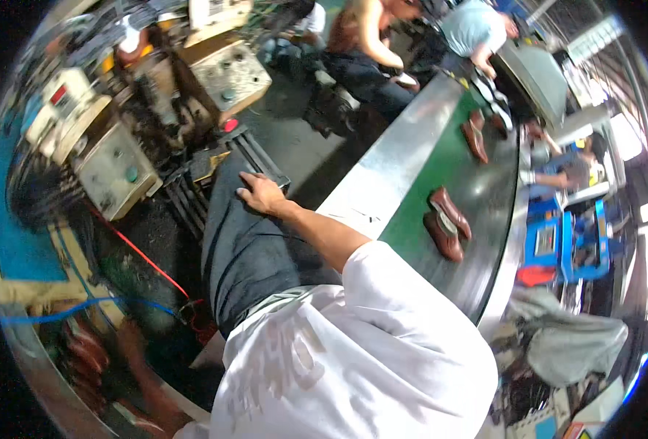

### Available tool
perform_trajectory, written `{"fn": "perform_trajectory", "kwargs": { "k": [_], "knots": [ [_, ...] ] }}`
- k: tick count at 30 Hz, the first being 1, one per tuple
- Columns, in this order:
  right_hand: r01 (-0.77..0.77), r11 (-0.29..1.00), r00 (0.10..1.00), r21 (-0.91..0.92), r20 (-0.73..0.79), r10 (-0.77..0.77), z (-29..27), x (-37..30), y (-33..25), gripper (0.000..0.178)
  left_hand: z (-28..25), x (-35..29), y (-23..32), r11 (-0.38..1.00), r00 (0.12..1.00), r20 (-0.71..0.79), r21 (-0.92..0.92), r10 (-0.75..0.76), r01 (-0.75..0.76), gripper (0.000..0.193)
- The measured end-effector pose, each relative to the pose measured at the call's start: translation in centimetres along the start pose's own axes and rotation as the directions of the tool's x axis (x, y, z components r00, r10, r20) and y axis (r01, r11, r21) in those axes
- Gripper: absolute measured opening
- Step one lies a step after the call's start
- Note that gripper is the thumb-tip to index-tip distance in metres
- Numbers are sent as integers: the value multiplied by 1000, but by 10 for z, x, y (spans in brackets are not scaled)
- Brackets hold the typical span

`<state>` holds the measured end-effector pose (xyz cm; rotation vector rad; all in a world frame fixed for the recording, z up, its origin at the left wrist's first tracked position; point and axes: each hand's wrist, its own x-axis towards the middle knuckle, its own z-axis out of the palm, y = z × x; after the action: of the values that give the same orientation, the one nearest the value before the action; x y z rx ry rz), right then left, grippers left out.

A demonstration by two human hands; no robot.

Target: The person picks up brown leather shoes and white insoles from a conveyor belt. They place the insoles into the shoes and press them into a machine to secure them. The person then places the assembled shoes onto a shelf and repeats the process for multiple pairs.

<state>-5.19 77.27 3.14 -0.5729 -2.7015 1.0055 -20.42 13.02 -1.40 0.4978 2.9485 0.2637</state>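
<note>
Reddish-brown leather shoes (86, 350) slant toward lower right, blurred, near the left hand (131, 342), fingers unclear; the right hand (261, 194) spreads its fingers.

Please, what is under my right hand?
Your right hand lies over your dark trousers, on the leg. The part directly beneath it is covered, so it cannot be seen.

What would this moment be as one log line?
right hand: open, on dark trouser leg | left hand: blurred, near reddish-brown shoes, grip unclear | green belt: brown footwear
</note>
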Motion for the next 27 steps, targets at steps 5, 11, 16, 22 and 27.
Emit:
{"fn": "perform_trajectory", "kwargs": {
  "k": [5, 11, 16, 22, 27],
  "knots": [
    [-157, 975, 986, 157, 83, 146, -44, -47, 34, 54, -27, 45, 321, 757, 906, -103, -516, 410, -401, 35],
    [-638, 766, 731, -81, -375, 570, -169, -213, 202, 49, -50, 23, 536, 527, 707, -9, -661, 707, -535, 30],
    [-762, 564, 613, -319, -636, 469, -295, -370, 301, 79, -17, 27, 548, 437, 559, -19, -602, 829, -668, 24],
    [-897, 441, 428, -24, -295, 854, -347, -429, 356, 76, -2, 44, 577, 526, 643, 55, -630, 764, -571, 24],
    [-897, 402, 439, -184, -268, 858, -349, -428, 366, 78, 10, 42, 611, 482, 568, 51, -595, 821, -644, 25]
  ]
}}
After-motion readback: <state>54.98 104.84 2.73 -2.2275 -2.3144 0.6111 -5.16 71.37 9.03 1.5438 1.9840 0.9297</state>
